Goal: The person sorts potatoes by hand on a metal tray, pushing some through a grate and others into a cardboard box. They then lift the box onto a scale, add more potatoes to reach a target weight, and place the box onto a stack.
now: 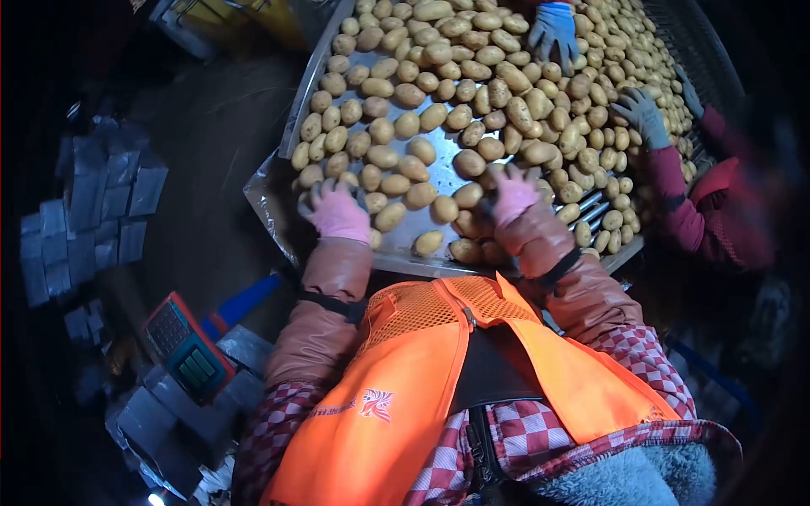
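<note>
Loose potatoes (412, 169) cover much of a metal sorting table (443, 156). My left hand (339, 211), in a pink glove with greyish fingers, lies near the table's left front edge, fingers spread among the potatoes there. Farther right, my right hand (515, 194) wears a matching glove and reaches over the potatoes with its fingers apart. A single potato (428, 244) lies by the front rim between my two hands. Several more potatoes crowd below my right wrist.
Metal rollers (593, 211) show at the table's right front. A co-worker's blue-gloved hand (554, 34) rests on potatoes at the back; another person's grey-gloved hand (643, 116) works from the right. A digital scale display (190, 347) and stacked wrapped packages (89, 202) stand at left.
</note>
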The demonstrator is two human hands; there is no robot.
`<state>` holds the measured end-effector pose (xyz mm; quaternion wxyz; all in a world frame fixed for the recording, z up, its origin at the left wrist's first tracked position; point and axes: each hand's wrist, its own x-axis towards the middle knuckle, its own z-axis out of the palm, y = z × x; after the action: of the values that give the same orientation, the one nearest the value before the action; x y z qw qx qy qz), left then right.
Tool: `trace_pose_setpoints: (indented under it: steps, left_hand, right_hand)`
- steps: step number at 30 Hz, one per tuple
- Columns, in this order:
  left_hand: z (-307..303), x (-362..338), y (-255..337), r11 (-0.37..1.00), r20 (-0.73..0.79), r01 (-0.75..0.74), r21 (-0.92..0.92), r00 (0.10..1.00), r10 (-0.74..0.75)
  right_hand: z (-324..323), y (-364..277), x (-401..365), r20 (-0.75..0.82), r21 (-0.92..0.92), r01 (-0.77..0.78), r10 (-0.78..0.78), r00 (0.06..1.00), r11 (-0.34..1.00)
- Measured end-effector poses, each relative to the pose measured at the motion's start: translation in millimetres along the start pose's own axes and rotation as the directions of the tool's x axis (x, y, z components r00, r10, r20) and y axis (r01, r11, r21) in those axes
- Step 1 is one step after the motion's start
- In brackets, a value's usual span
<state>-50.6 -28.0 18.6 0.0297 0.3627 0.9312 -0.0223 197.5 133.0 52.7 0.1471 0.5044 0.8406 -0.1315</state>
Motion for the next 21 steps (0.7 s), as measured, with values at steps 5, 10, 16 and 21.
trace_pose_setpoints:
  steps: [5,10,16,21]
  left_hand:
    - [-14,77,59,0.947,-0.053,-0.294,-0.126,0.956,0.290]
    - [-8,140,183,0.849,-0.010,-0.422,-0.319,0.897,0.442]
    - [12,84,131,0.684,-0.057,-0.703,-0.198,0.704,0.708]
    - [19,33,51,0.750,0.095,-0.652,-0.107,0.745,0.661]
  right_hand:
    - [14,-44,-26,-0.011,0.238,0.248,-0.252,0.968,0.939]
    - [36,4,-24,-0.038,0.851,0.203,-0.329,0.944,0.484]
    - [36,60,-30,-0.103,0.890,0.064,0.063,0.993,0.451]
    - [-9,105,0,-0.266,0.751,0.058,0.221,0.938,0.658]
